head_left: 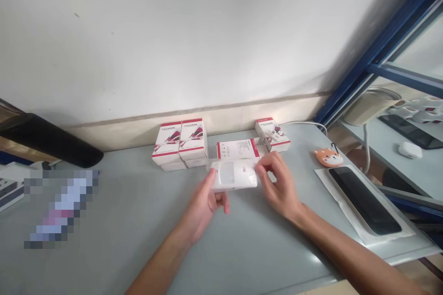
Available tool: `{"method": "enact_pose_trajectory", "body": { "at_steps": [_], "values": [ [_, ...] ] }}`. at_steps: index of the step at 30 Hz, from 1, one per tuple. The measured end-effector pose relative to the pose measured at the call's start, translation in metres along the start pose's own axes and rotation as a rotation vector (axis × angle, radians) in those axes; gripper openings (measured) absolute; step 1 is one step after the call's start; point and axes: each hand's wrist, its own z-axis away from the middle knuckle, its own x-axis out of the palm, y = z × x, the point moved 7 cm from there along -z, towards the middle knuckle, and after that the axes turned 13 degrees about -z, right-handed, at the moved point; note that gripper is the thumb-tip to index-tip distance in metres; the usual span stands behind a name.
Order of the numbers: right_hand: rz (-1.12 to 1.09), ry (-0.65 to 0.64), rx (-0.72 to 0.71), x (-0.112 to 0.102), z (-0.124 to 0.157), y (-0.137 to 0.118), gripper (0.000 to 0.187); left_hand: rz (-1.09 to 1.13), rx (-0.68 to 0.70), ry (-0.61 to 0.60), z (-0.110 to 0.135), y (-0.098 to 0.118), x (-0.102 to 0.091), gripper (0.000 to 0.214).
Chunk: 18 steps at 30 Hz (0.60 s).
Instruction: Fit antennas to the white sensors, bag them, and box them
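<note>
A white motion sensor [231, 174] with a pale window is held up above the grey table, a clear film showing at its edges. My left hand [204, 200] grips its left end, thumb on the front face and fingers underneath. At the other end, the closed fingertips of my right hand [277, 184] pinch at the film or the casing; which of the two I cannot make out. Just behind the sensor lies an opened-looking white and red carton [237, 148], partly hidden.
Stacked white and red boxes [180, 144] stand against the wall, with another box [273, 133] further right. An orange animal-face case [328, 156] and a black-screened phone [363, 200] on white paper lie right. A blue-framed mirror [367, 71] borders the table. A black cylinder [51, 140] lies left.
</note>
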Motion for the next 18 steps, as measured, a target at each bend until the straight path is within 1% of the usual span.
{"method": "enact_pose_trajectory", "body": {
  "at_steps": [2,3,5,6,7,8,10,11,12,13,14,16,18],
  "values": [
    [0.042,-0.108,-0.170,0.003,0.002,-0.015,0.008,0.047,-0.107,0.004,0.000,-0.006,-0.001,0.058],
    [0.033,-0.164,-0.224,0.005,0.004,-0.020,0.009,0.073,-0.148,0.013,0.000,-0.009,-0.003,0.059],
    [-0.029,-0.248,-0.266,0.010,0.009,-0.027,0.013,0.110,-0.186,0.046,0.000,-0.011,-0.007,0.058],
    [-0.071,-0.277,-0.247,0.013,0.010,-0.027,0.018,0.108,-0.192,0.063,0.000,-0.012,-0.010,0.057],
    [-0.109,-0.301,-0.202,0.016,0.012,-0.025,0.026,0.092,-0.201,0.082,0.000,-0.013,-0.013,0.056],
    [-0.137,-0.329,-0.141,0.021,0.013,-0.022,0.040,0.067,-0.215,0.100,0.000,-0.015,-0.016,0.055],
    [-0.138,-0.420,-0.007,0.034,0.019,-0.011,0.077,0.007,-0.230,0.127,0.000,-0.020,-0.021,0.055],
    [-0.112,-0.475,0.045,0.041,0.023,-0.005,0.093,-0.027,-0.213,0.131,-0.001,-0.021,-0.023,0.055],
    [-0.080,-0.525,0.075,0.047,0.026,-0.001,0.103,-0.066,-0.173,0.138,-0.001,-0.021,-0.024,0.056],
    [-0.051,-0.564,0.085,0.052,0.030,0.002,0.105,-0.106,-0.113,0.147,-0.001,-0.019,-0.025,0.056],
    [-0.028,-0.589,0.081,0.054,0.032,0.004,0.104,-0.141,-0.045,0.161,-0.001,-0.016,-0.026,0.057],
    [-0.012,-0.599,0.039,0.055,0.034,0.004,0.097,-0.165,0.068,0.176,-0.001,-0.009,-0.025,0.061],
    [-0.027,-0.554,-0.052,0.048,0.030,0.000,0.090,-0.147,0.153,0.164,-0.002,0.002,-0.021,0.066]
  ]
}}
